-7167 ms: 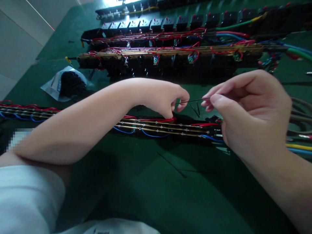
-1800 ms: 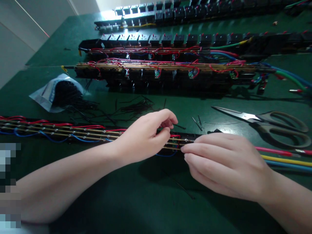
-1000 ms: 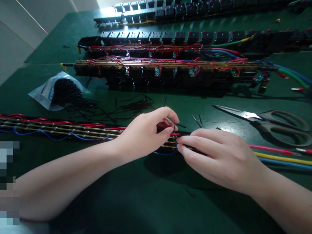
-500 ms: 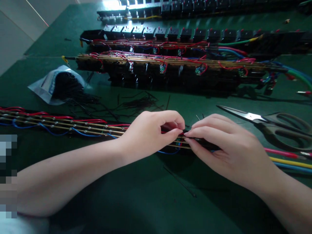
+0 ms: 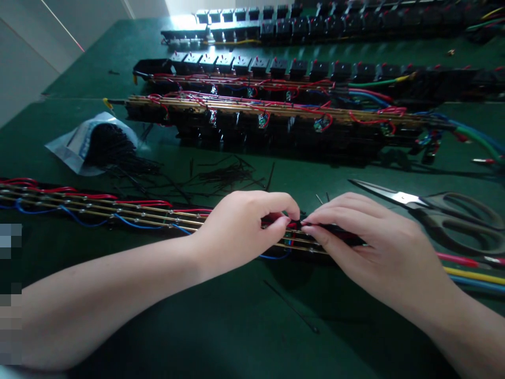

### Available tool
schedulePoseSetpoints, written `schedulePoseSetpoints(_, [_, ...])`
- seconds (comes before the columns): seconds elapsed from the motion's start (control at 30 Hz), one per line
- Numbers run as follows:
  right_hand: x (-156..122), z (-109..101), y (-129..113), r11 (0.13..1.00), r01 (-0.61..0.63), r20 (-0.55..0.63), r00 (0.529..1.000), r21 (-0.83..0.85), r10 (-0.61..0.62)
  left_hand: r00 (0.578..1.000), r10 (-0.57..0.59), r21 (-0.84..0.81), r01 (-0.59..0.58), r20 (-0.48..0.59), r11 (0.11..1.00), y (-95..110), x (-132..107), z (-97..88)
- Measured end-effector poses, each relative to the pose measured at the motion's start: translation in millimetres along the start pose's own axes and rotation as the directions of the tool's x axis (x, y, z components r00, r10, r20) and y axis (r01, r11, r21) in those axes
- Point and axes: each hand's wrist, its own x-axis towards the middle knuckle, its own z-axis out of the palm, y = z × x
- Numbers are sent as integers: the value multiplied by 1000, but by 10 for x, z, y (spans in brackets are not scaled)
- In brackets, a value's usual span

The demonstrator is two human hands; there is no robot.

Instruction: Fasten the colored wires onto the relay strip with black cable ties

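A long, narrow wired strip [image 5: 130,211] with brass bars, red wires along its back and blue wire loops along its front lies across the bench. Over it, my left hand [image 5: 240,226] is closed, thumb and index finger pinched at a small black cable tie [image 5: 298,224] beside a red wire. My right hand [image 5: 379,247] is closed too, its thumb and fingertips pinching the same black piece from the right. Fingertips of both hands almost meet there, partly hiding the tie and the strip beneath.
Large scissors [image 5: 437,208] lie right of my right hand. A plastic bag [image 5: 77,150] spills black cable ties [image 5: 229,173] behind the strip; one loose tie [image 5: 292,306] lies in front. Further wired socket strips [image 5: 252,108] stand behind. Thick coloured cables [image 5: 473,275] run off right.
The view has tilted up slightly, so everything sits lower. My hands' fingertips have drawn slightly apart, with the black piece showing between them.
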Motion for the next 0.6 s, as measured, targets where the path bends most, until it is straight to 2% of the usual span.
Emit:
schedulePoseSetpoints(0.4, [-24,-6,30,1000,31,-8,999,-3,-31,999,40,38,-40,0,998,-5,-3,3])
schedulePoseSetpoints(0.6, [-32,11,32,1000,-15,9,1000,20,15,996,86,43,-85,-14,995,-21,10,5])
